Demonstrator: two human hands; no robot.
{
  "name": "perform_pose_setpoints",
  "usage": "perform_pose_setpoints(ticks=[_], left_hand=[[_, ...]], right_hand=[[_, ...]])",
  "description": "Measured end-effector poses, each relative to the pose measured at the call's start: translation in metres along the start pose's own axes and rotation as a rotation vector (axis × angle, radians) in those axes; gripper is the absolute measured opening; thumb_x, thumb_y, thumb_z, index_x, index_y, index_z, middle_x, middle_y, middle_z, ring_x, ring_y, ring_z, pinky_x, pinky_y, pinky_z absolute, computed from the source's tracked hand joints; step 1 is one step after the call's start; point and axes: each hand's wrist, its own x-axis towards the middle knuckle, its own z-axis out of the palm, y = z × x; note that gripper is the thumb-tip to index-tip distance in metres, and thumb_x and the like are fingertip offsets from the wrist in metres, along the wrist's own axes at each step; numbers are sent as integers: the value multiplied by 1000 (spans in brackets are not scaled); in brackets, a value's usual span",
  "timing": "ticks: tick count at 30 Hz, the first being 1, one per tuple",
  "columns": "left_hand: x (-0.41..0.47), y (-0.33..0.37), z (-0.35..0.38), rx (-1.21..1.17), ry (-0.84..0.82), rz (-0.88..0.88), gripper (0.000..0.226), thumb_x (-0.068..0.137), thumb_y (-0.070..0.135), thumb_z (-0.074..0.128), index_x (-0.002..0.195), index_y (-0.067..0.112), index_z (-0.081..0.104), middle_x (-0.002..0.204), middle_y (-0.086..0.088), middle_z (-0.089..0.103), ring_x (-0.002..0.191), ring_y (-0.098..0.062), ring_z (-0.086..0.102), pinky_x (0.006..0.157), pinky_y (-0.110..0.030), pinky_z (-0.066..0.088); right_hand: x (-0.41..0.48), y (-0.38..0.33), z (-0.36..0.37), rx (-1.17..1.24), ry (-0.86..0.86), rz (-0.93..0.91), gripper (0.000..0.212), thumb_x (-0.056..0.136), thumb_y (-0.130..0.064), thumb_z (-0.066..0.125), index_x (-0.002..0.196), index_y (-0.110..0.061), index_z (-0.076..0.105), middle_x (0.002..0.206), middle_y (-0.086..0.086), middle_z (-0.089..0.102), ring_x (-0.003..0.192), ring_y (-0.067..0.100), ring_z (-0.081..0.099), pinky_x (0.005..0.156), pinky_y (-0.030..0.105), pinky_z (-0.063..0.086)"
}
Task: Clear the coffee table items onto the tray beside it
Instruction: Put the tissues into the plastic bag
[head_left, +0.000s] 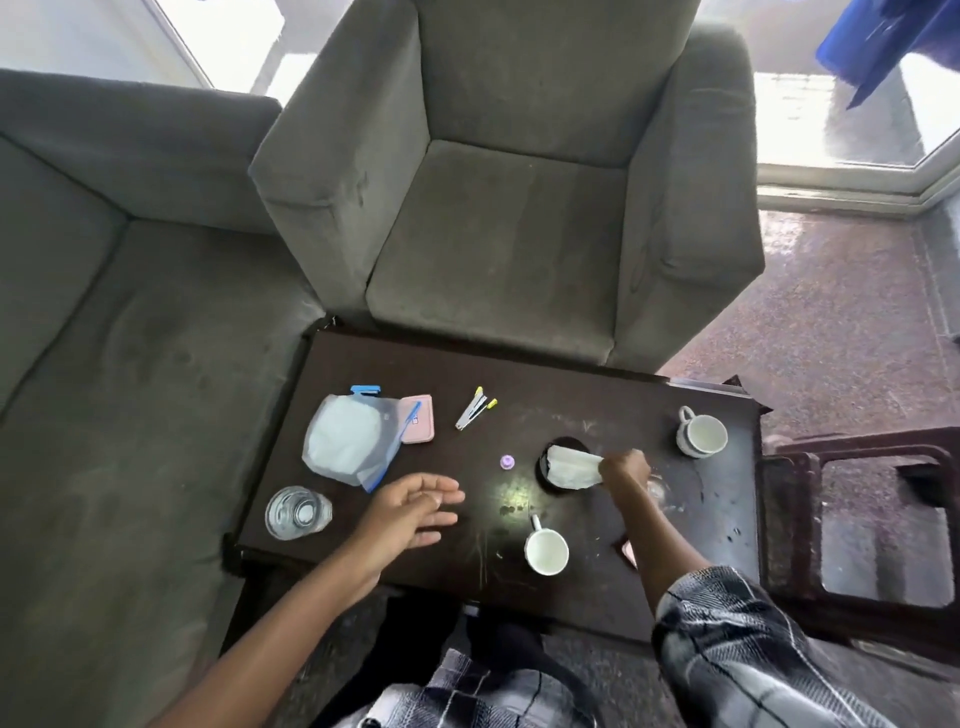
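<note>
On the dark coffee table (571, 384) my right hand (623, 470) grips a folded white tissue (571, 467) that lies over a round black coaster (548, 480). My left hand (410, 512) hovers open above the table, fingers spread, touching nothing. Around them lie a clear bag of white powder (345, 441), a pink case (420, 420), three pens (475, 408), a small purple cap (507, 461), a glass of water (297, 513), a white mug (545, 551) near the front edge and a white cup (700, 434) at the right. The dark wooden tray (795, 519) stands to the right of the table.
A grey armchair (519, 234) stands right behind the table and a grey sofa (114, 364) runs along its left side. Speckled floor lies to the right. A small pink thing (628, 552) peeks out beside my right forearm.
</note>
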Motion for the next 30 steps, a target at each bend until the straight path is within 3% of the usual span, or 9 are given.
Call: perform_pose_setpoints(ticks=[7,10,14,17,19,23,25,28,30], left_hand=[[-12,-9,-11,26,18,-17,23,97,8,42,98,18,62,105,5,70,95,-14,67,79,-26,50],[-14,-12,-19,33,18,-28,23,97,9,41,98,18,62,105,4,69,96,-15,66,82,-28,51],[-11,-20,-36,38,-14,-40,23,97,9,41,98,19,62,105,3,69,95,-15,66,83,-29,51],[-4,-27,-56,56,-53,-65,23,97,9,40,97,20,61,106,2,68,93,-15,65,81,-27,50],[1,-32,-73,75,-76,-89,24,96,9,39,95,21,60,108,0,68,92,-15,64,79,-25,49],[12,-29,-99,113,-103,-90,25,95,10,40,89,25,58,108,-1,65,89,-13,60,74,-23,45],[23,-24,-101,101,-117,-64,23,95,11,42,87,25,58,106,-1,64,89,-14,59,73,-22,44],[38,-14,-88,106,-164,-44,20,95,11,40,93,23,57,107,-1,65,89,-13,60,74,-22,44],[47,-8,-75,118,-190,-26,22,95,9,39,95,21,57,106,-1,65,88,-13,59,75,-23,44]], right_hand=[[8,4,11,36,-130,-111,51,75,3,57,125,-4,55,123,23,60,110,38,58,87,42,52],[5,7,9,35,-158,-162,53,80,1,58,131,-5,49,129,19,56,115,36,55,80,35,52],[-1,19,4,138,-47,-125,56,80,-3,62,133,-1,46,130,17,55,116,35,55,90,37,47],[-7,42,2,246,68,4,41,72,-9,64,113,-3,60,112,20,65,102,35,62,85,41,50],[-5,61,6,330,77,18,17,68,-11,66,84,-4,65,92,16,64,82,30,60,68,36,47],[-16,72,10,346,99,42,49,66,-25,72,96,10,56,67,7,46,53,18,36,48,27,32],[-25,57,10,363,114,27,51,70,-26,75,109,3,59,84,8,55,62,21,50,55,27,43],[-17,41,13,270,158,13,63,74,-28,74,125,2,52,114,17,61,105,32,60,94,41,47],[-11,33,15,158,154,1,57,74,-34,73,116,2,59,110,22,65,100,31,61,92,40,47]])
